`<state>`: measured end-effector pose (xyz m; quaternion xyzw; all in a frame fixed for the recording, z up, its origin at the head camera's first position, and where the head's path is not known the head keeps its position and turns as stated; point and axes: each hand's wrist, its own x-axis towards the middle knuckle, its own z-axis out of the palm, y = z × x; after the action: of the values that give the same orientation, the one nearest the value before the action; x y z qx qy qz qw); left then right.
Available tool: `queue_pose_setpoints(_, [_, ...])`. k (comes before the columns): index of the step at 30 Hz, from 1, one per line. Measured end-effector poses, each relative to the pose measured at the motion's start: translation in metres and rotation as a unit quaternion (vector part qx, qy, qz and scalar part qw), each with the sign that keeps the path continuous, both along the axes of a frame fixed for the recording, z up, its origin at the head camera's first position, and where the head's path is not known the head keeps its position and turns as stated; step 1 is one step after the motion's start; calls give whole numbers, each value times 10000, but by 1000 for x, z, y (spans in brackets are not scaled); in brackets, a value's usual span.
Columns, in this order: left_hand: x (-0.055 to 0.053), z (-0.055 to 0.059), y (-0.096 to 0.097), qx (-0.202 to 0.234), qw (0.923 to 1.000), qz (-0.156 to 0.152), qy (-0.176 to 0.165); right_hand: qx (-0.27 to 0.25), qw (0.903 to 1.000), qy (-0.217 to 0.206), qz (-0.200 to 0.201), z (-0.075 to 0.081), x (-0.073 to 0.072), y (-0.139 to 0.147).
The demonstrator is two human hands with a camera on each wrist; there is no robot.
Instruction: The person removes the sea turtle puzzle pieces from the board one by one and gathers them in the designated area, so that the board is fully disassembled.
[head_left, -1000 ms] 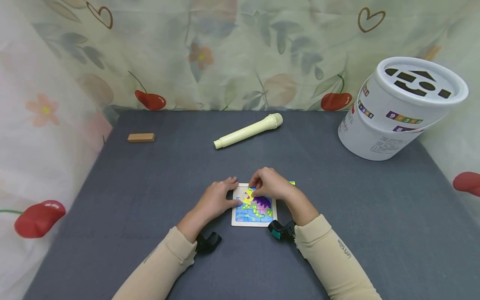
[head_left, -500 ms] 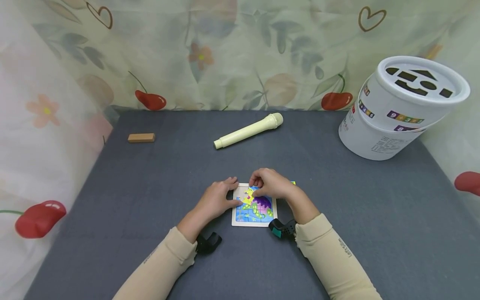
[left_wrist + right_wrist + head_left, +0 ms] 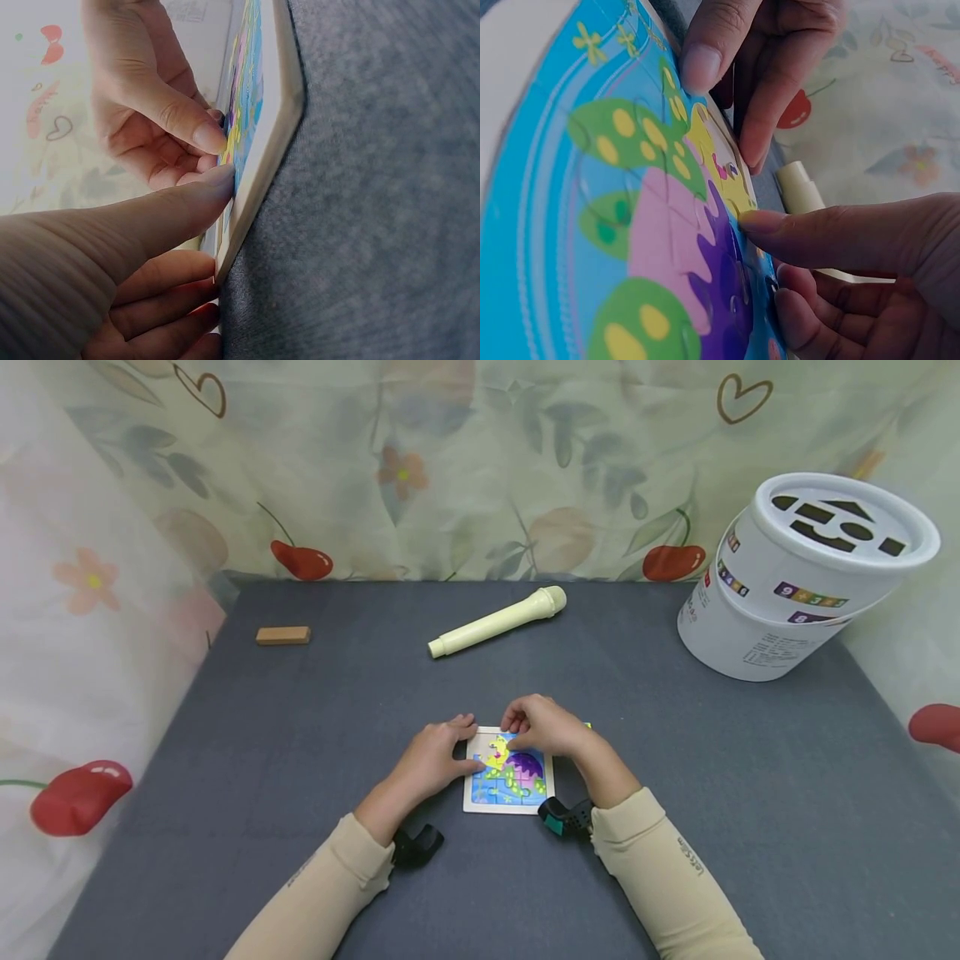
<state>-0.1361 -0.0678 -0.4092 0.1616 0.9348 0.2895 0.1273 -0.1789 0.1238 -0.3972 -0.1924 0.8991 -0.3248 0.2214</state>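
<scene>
A small jigsaw puzzle lies in a pale wooden frame, with a yellow, purple and green cartoon animal on blue. At its upper-left corner, bare wood shows. My left hand holds the left side: the thumb presses on the picture and the fingers lie along the frame's outer edge. Over the top edge, my right hand has its thumb on a yellow-and-blue puzzle piece, fingers curled at the far side. Its fingertips are partly hidden in the head view.
Behind the puzzle lies a cream toy microphone. A wooden block sits at the back left. At the back right stands a white bucket with shaped slots in its lid. Something yellow-green peeks out behind the right wrist.
My right hand has shifted slightly up and to the right, its thumb sliding with it over the puzzle. The left hand and the frame have stayed put.
</scene>
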Motion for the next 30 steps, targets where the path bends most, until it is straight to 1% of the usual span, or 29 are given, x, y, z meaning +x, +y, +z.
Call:
queue_pose_setpoints(5, [-1, 0, 0, -41, 10000, 7, 4, 25, 10000, 34, -26, 1, 0, 1])
queue_pose_setpoints(10, [-1, -1, 0, -44, 10000, -2, -12, 0, 10000, -21, -15, 1, 0, 3])
queue_pose_setpoints(14, [-2, -1, 0, -67, 10000, -14, -12, -194, 9997, -115, -2, -2, -3, 5])
queue_pose_setpoints(21, [-2, -2, 0, -113, 9999, -19, -43, -677, 9958, -614, -39, -6, -8, 12])
queue_pose_setpoints(25, [-2, -2, 1, -117, 9999, -8, -47, -806, 9935, -792, -116, -7, -9, 13])
queue_pose_setpoints(30, [-2, -2, 0, -98, 9999, -18, -65, -957, 9915, -861, -195, -7, -9, 14])
